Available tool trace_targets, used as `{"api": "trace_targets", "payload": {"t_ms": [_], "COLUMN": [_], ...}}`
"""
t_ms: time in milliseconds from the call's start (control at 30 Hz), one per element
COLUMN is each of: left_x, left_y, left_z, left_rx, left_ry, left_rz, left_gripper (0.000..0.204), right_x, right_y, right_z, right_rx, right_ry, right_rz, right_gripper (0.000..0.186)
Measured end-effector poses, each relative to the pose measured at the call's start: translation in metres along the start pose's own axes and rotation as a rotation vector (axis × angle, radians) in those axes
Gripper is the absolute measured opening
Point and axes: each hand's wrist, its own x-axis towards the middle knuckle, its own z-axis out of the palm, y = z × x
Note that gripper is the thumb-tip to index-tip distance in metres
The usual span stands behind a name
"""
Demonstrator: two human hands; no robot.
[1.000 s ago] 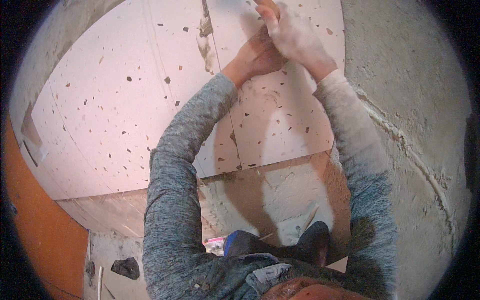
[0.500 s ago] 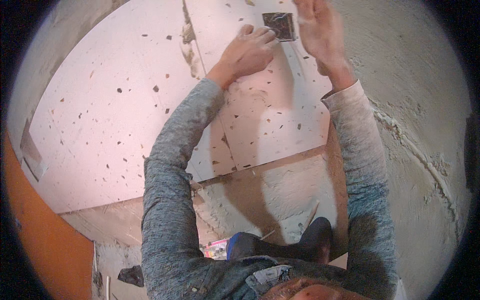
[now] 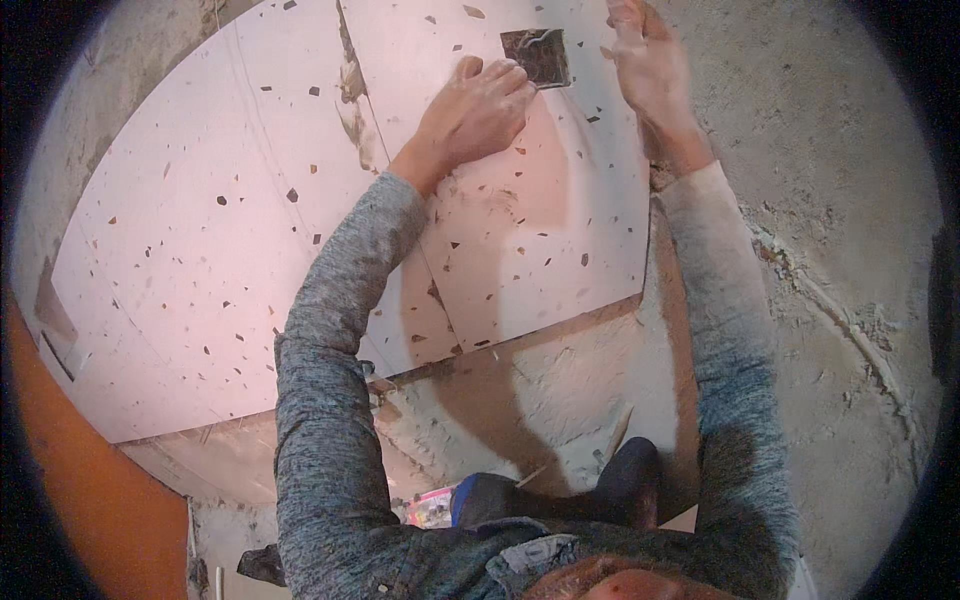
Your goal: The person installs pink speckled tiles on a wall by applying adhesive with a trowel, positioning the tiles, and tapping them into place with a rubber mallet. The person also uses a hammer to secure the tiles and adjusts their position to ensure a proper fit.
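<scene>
White speckled tiles (image 3: 300,330) cover the surface before me, with a dark joint running between them. At the upper part of the right-hand tile is a square dark cutout (image 3: 545,62) with a wire-like line in it. My left hand (image 3: 475,115) rests at the cutout's lower left edge, fingers curled and closed; whatever they grip is hidden. My right hand (image 3: 655,80) is raised beside the tile's right edge, its fingers bent in towards the palm. Its fingertips reach the top of the picture, and nothing held in it can be made out.
Rough grey plaster (image 3: 800,130) spreads to the right, with a ragged groove (image 3: 850,335) running down it. Bare plaster shows below the tiles' lower edge. An orange panel (image 3: 80,470) stands at lower left, near a dark lump (image 3: 262,565). A colourful packet (image 3: 430,508) lies by my leg.
The view has shifted slightly, so the tiles and cutout sit further left. My left hand stays by the cutout. My right hand has its fingers more bent and is less blurred.
</scene>
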Motion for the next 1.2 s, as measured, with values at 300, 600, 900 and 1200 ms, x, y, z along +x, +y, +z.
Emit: {"api": "trace_targets", "payload": {"t_ms": [300,600,900,1200], "left_x": [-0.010,-0.002,0.002,-0.006], "left_y": [-0.007,-0.001,-0.004,-0.001], "left_z": [0.005,-0.002,-0.003,0.005], "left_rx": [0.008,-0.133,-0.128,-0.140], "left_ry": [0.035,0.099,0.037,0.046], "left_rz": [0.031,0.023,0.028,0.007], "left_gripper": [0.022,0.012,0.013,0.013], "right_x": [-0.146,-0.295,-0.396,-0.376], "right_y": [0.005,0.073,0.105,0.051], "right_z": [-0.038,-0.007,-0.025,-0.013], "right_rx": [-0.221,-0.356,1.400,-0.089], "right_ry": [-0.104,-0.362,-0.190,-0.446], "right_rz": [0.134,0.128,1.031,0.245], "right_gripper": [0.048,0.041,0.044,0.033]}}
